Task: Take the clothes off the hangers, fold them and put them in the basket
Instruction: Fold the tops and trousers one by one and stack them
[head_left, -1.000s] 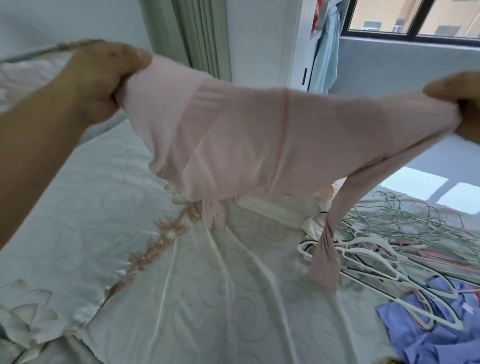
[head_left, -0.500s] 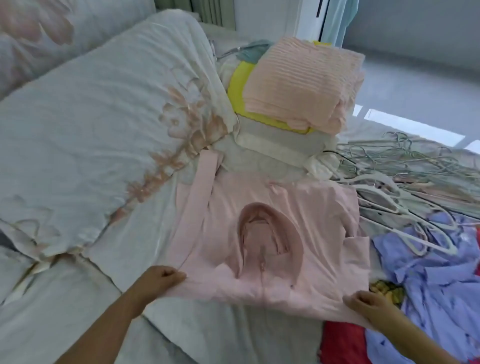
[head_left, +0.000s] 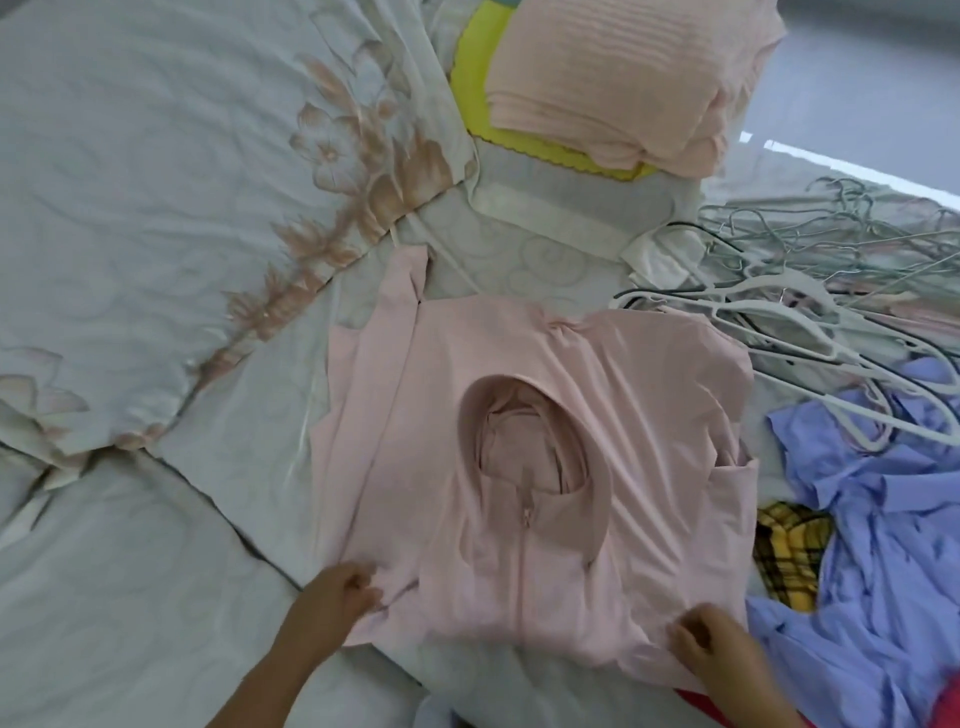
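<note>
Lowered from mid-air, pink hooded top (head_left: 545, 415) now lies flat on the bed (head_left: 156, 597), zip uppermost, long axis running straight away from the person toward the folded pile (head_left: 623, 78). Left hand (head_left: 337, 597) pinches its near left corner; right hand (head_left: 711, 649) grips the near right edge, both equally close; bare hangers (head_left: 769, 296) lie just to the right

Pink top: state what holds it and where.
The left hand and right hand pinch the pink top at its near edge, one at each corner.
</note>
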